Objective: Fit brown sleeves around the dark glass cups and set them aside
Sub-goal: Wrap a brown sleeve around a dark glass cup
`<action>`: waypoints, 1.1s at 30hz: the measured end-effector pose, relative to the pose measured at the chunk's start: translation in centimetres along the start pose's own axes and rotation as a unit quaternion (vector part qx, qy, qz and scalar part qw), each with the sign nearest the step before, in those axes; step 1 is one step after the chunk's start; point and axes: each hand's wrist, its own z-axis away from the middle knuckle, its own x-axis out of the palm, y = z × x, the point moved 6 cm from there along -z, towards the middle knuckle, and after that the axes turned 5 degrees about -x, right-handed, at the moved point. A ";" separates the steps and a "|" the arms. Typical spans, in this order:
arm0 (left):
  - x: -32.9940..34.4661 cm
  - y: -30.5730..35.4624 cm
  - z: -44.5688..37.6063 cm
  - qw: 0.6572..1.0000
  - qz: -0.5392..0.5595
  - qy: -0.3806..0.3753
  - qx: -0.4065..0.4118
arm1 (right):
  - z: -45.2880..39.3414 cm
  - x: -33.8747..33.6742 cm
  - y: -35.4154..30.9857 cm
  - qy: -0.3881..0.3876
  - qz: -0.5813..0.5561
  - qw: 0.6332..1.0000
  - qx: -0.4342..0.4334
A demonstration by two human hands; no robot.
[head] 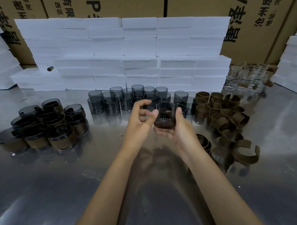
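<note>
My right hand (179,128) cradles a dark glass cup (164,116) from below and the right, thumb up along its side. My left hand (140,118) hovers just left of the cup with fingers loosely curled and thumb near the glass; it holds nothing that I can see. Bare dark glass cups (138,99) stand in a cluster behind the hands. Loose brown sleeves (226,118) lie piled at the right. Cups wearing brown sleeves (44,125) are stacked at the left.
The work surface is a shiny metal table (74,177). White foam blocks (129,57) are stacked along the back, with cardboard cartons behind them. Clear glass beakers (246,77) stand at the far right.
</note>
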 end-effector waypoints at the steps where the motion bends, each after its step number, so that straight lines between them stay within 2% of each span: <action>1: 0.0 0.0 -0.1 1.000 0.008 -0.002 0.004 | 0.0 -0.2 -0.2 0.012 0.010 1.000 -0.011; 4: 0.0 -0.3 -0.2 1.000 0.019 0.005 -0.006 | 0.0 -0.8 -0.7 0.029 0.044 0.997 -0.050; 9: -0.1 -0.3 -0.1 0.996 0.062 0.023 -0.059 | 0.7 -1.0 -1.9 0.013 0.069 0.993 -0.091; 12: 0.6 -0.2 0.2 0.996 0.046 -0.022 -0.068 | 0.7 -0.5 -1.7 -0.007 0.107 0.991 -0.082; 15: 1.6 -0.6 0.5 0.993 0.021 -0.085 -0.083 | 0.7 0.4 -0.8 -0.071 0.120 0.989 -0.038; 17: 1.9 -1.0 0.7 0.990 0.024 -0.098 -0.103 | 0.7 0.6 -0.4 -0.089 0.114 0.989 -0.015; 24: 2.1 -1.2 0.5 0.988 0.022 -0.115 -0.101 | -0.3 -0.3 -0.3 -0.025 0.035 0.999 -0.020; 26: 1.9 -1.3 0.2 0.991 0.026 -0.094 -0.095 | -0.3 -0.6 -0.5 -0.012 0.016 0.999 -0.030; 29: 0.7 -1.3 -0.4 0.997 0.045 -0.026 -0.061 | 0.0 -0.8 -0.9 -0.001 0.049 0.996 -0.071; 33: 0.1 -1.0 -0.7 0.998 0.055 -0.022 -0.034 | 0.2 -1.2 -1.3 0.027 0.064 0.993 -0.099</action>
